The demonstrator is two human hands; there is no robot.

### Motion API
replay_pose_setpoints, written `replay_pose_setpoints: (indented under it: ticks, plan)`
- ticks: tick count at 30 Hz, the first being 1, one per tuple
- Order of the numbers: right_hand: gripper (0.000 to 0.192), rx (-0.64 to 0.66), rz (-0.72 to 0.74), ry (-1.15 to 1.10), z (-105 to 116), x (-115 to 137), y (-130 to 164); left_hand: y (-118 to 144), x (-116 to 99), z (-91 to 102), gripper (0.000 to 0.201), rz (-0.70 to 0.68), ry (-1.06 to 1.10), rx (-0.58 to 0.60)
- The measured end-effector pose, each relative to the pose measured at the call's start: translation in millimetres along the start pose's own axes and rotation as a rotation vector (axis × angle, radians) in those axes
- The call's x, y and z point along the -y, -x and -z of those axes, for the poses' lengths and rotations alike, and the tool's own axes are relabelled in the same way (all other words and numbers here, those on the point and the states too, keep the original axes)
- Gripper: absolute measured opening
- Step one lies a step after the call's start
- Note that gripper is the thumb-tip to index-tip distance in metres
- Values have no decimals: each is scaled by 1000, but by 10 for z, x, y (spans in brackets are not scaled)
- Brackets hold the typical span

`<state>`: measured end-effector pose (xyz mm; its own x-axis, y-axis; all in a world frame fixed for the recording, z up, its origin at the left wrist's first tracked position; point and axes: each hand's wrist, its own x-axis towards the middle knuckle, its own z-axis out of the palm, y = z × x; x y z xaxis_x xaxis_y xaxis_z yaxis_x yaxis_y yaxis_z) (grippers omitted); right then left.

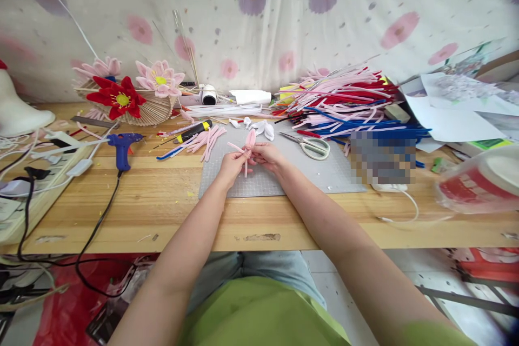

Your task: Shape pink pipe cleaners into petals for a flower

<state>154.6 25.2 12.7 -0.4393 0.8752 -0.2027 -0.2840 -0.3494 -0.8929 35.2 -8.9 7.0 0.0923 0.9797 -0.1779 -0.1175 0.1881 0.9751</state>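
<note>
- Pink pipe-cleaner piece (248, 147), bent into a petal loop with loose stems, is held above the grey cutting mat (324, 175), near its far edge and close to the middle of the wooden table (162, 200).
- It is pinched by the left hand (232, 166) at the stems, fingers closed on them; the right hand (267, 154) is closed on the same piece from the other side.
- The step is judged best done with the grip kept low at the junction of the stems, so the loop is not crushed while the ends are twisted tightly.
- One pair of scissors (310, 146) is counted, lying just beside the right hand.
- One blue glue gun (121, 147) is counted, well apart to the left.
- Three finished flowers are counted: one red flower (117, 97) and two pink.
- Loose stems in the heap of pipe cleaners (348, 102) are too many and too tangled to be counted.
</note>
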Motion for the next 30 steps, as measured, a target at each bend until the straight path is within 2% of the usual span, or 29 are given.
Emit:
replay_pose_setpoints:
  ticks: [5, 9, 12, 15, 18, 21, 25, 28, 30]
  plan:
    - [24, 73, 23, 12, 17, -9, 27, 49, -106, 37, 12, 119, 136, 82]
    - [36, 191, 73, 70, -13, 14, 84, 42, -142, 77, 10, 222, 252, 156]
    - [43, 239, 93, 267, -42, 38, 106, 34, -157, 101, 10, 282, 327, 151]
    - [46, 161, 259, 575, -37, 44, 82, 35, -167, 96, 10, 292, 391, 114]
    - [44, -7, 558, 931, 12, 45, 41, 27, -141, 55, 12, 201, 347, 65]
    - [40, -70, 708, 1166, 69, 62, 30, -17, -55, 6, 19, 0, 158, -20]
    - [33, -14, 637, 1243, 82, 103, 69, -98, 73, 7, 17, -205, -100, -127]
    - [25, -3, 549, 1232, 41, 120, 104, -109, 88, 51, 20, -268, -268, -230]
    - [21, -48, 557, 1269, 2, 118, 120, -88, 63, 73, 22, -296, -380, -290]
